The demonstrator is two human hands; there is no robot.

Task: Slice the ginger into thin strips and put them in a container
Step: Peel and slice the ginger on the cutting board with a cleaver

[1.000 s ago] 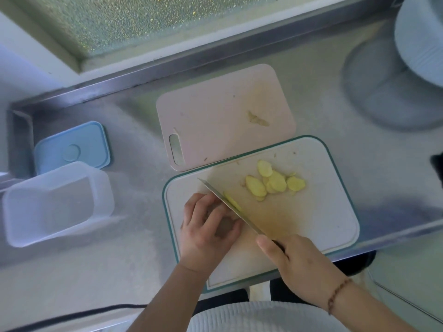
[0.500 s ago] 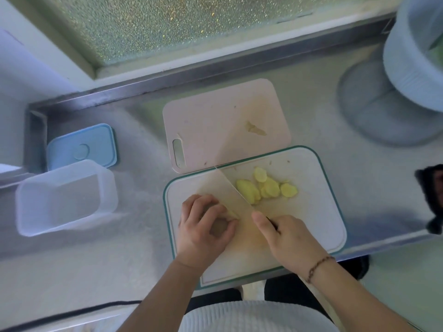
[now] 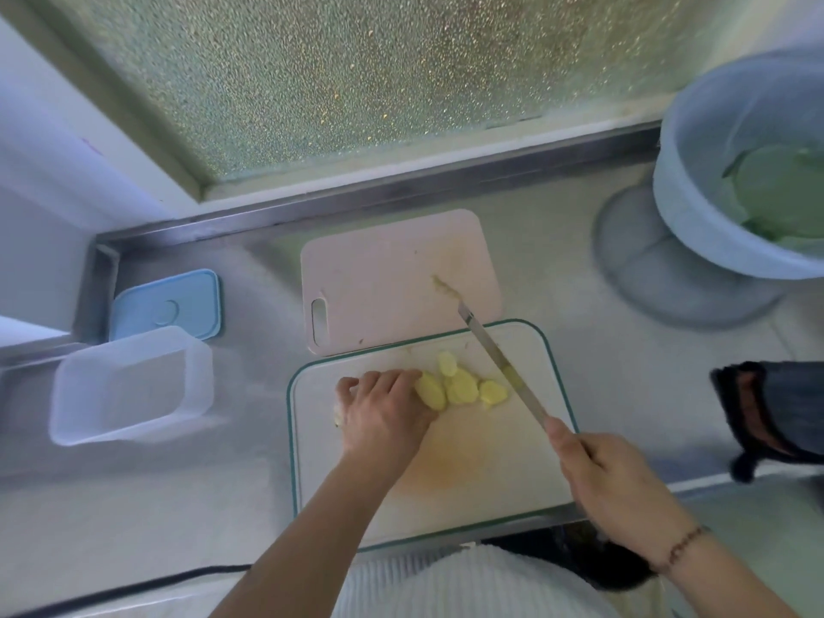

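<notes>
Far to the left of my fingers the clear container point(image 3: 129, 385) stands open on the steel bench point(image 3: 214, 483), its blue lid point(image 3: 165, 305) lying just behind it. My left hand point(image 3: 383, 421) lies palm down on the green-rimmed cutting board point(image 3: 446, 497), its fingers point(image 3: 392, 379) stretched fairly flat, their tips touching the near end of the ginger slices point(image 3: 459, 388). Something pale shows under the heel of that hand, perhaps the uncut piece; I cannot tell. The slices overlap in a short row that runs rightward from my fingertips, so their long axis lies across the board, and my left hand is the nearer one. Right of the row the knife point(image 3: 499, 363) slants up and away, its tip over the pink board point(image 3: 383, 278) behind, and a sliver of ginger clings to the blade. My right hand point(image 3: 615, 488) has its fingers wrapped round the handle. I judge the row needs squaring up under my left fingers before I cut across it into strips. Further right a pale tub point(image 3: 695, 216) sits on the bench, frosted window glass point(image 3: 356, 73) behind.
</notes>
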